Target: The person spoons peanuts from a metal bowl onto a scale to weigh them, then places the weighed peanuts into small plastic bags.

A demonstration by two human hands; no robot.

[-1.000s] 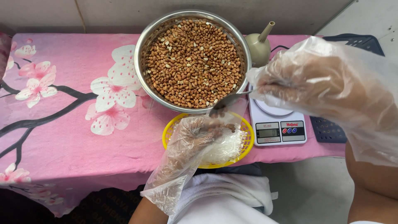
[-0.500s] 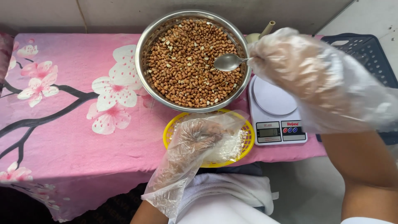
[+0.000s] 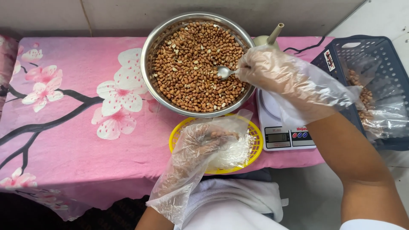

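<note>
- Peanuts (image 3: 191, 72) fill a wide steel bowl (image 3: 150, 55) that stands at the back of the counter (image 3: 64, 140), on a pink cloth printed with white blossoms and dark branches.
- The right hand (image 3: 272, 70), inside a loose clear plastic glove, reaches over the bowl's right rim; its fingers are closed on the handle of a metal spoon (image 3: 223, 72).
- The spoon's head lies among the peanuts, right of the bowl's middle and low in the heap.
- The left hand (image 3: 204, 142), also gloved in clear plastic, hovers over a round yellow basket (image 3: 254, 147) just in front of the bowl.
- The fingers of the left hand curl around the mouth of a small clear bag (image 3: 232, 149); a few peanuts show inside by the fingertips.
- The bag rests in the yellow basket, which touches or nearly touches the bowl's near edge.
- A white digital kitchen scale (image 3: 283, 138) sits to the right of the basket, partly under the right forearm.
- A pale funnel-like piece with a spout (image 3: 272, 36) stands behind the right hand, beside the bowl.
- A dark blue plastic crate (image 3: 379, 47) sits off the counter's right end and holds clear bags of peanuts (image 3: 362, 98).
- White cloth (image 3: 238, 200) covers the person's lap at the counter's near edge.
</note>
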